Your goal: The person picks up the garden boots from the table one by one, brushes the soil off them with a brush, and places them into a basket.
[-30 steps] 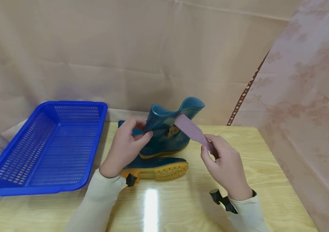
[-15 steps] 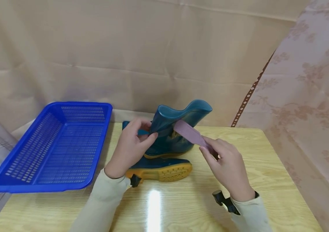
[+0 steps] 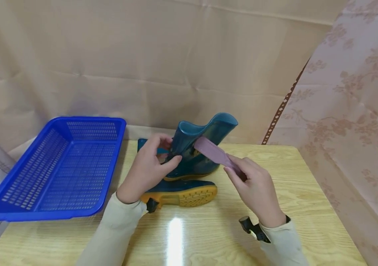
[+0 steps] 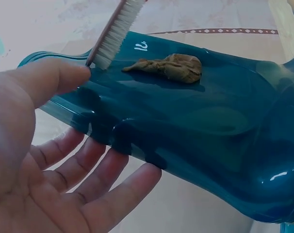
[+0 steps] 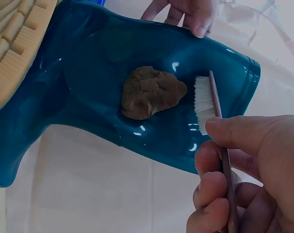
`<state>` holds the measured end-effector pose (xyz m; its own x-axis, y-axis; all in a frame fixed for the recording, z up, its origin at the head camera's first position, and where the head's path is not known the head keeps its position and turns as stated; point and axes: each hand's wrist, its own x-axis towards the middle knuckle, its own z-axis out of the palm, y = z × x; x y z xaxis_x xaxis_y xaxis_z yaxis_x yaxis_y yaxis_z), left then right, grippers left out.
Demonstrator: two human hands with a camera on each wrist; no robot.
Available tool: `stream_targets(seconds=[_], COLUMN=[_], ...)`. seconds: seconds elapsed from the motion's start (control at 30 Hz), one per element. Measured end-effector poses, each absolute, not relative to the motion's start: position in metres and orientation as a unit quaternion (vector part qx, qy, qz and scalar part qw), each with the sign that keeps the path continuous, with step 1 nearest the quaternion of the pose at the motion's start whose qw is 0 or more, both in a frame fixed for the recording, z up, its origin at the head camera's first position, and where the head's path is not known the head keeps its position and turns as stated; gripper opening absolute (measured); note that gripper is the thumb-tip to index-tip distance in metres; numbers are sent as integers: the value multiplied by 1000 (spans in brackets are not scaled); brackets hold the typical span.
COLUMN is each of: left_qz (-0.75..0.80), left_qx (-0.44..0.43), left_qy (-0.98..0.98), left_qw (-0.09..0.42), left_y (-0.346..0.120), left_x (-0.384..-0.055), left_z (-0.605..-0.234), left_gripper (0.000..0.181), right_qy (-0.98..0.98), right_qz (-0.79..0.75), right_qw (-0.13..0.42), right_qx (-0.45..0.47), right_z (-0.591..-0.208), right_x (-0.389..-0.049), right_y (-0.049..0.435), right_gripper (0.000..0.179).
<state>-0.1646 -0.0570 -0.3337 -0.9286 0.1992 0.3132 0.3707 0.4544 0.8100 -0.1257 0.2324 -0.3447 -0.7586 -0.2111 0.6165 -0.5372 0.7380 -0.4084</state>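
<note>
A blue-green rain boot (image 3: 205,131) stands tilted, its opening up. My left hand (image 3: 147,168) grips the shaft's left side, thumb in front and fingers behind. In my right hand (image 3: 253,184) is a pink-backed brush (image 3: 212,150), pinched by its handle. White bristles (image 5: 204,103) face the boot's shaft, just below its rim. Beside them a brown, clay-like lump (image 5: 152,92) sticks to the shaft; the brush mostly hides it in the head view. A second boot (image 3: 189,197) lies on its side in front, yellow sole toward me.
At the left stands a blue plastic basket (image 3: 104,184) with perforated walls. The wooden table (image 3: 295,207) ends at a beige curtain (image 3: 142,74) behind and a floral cloth (image 3: 368,129) on the right. Each wrist wears a small black camera (image 3: 253,229).
The brush has moved down and left across the boot's shaft, covering more of the brown lump in the head view. My left hand keeps its grip on the boot.
</note>
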Motion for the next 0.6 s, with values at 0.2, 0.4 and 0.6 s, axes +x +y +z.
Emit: stream_targets(seconds=[0.2,0.4,0.6], left_qz=[-488,-516,-516], left_qx=[-176,-186,-178], left_qy=[-849,-828,-829], left_qw=[100,115,120], left_y=[-57,-54,-54], left_x=[-164,-165,-164], left_z=[-334,-337,-337], left_gripper=[34,25,25], right_qy=[-897,-902,-900], right_qz=[292,281,259], right_qw=[271,265,277], right_qx=[191,192,215], right_z=[-344,-344,-345], right_x=[-127,-125,-125], right_y=[229,228,229], right_gripper=[42,44,43])
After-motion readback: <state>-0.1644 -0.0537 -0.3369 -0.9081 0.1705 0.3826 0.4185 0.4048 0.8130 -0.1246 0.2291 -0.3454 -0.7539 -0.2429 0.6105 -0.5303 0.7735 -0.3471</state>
